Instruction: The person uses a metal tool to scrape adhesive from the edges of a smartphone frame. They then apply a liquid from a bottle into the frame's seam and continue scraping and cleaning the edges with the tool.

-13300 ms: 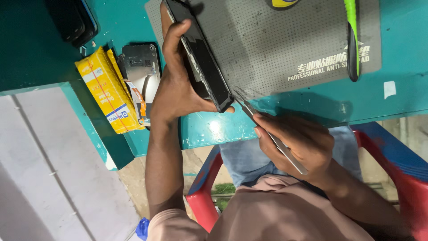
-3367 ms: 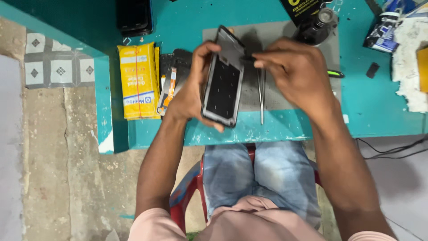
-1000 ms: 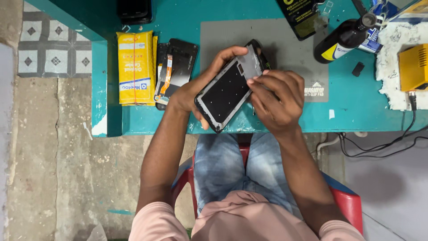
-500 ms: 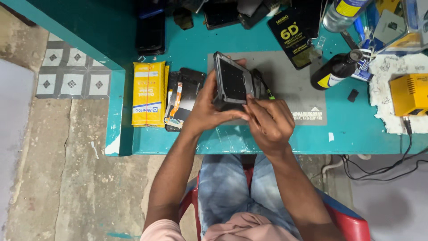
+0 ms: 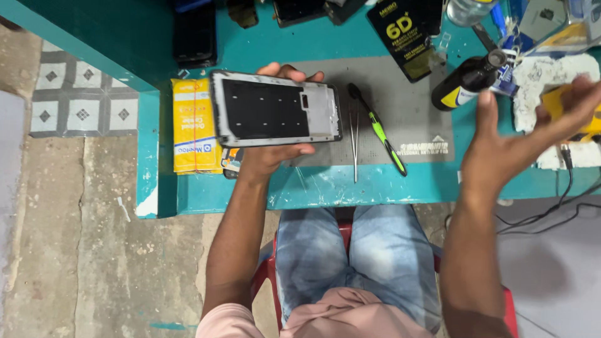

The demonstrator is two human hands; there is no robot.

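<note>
Desk point(image 5: 313, 188): teal, with scuffed pale patches along its near edge.
Work mat point(image 5: 407, 106): grey, fine dotted texture, white lettering at its 4 o'clock corner.
Phone frame point(image 5: 275, 109): black centre panel, silver-grey border and end section.
Packet point(image 5: 193, 125), at 9 o'clock of the phone frame: yellow with a white band and blue print.
Tweezers point(image 5: 354, 144): plain silver.
Screwdriver point(image 5: 379, 128): bright green and black.
Bottle point(image 5: 466, 81): black, yellow label.
Box point(image 5: 407, 37) at 12 o'clock: black with yellow print.
Jeans point(image 5: 363, 263): faded light blue.
Shirt point(image 5: 325, 319): pale pink.
Chair point(image 5: 269, 275): red.
Floor point(image 5: 75, 238): grey concrete; tiles point(image 5: 81, 100) white-grey with dark diamond motifs.
</note>
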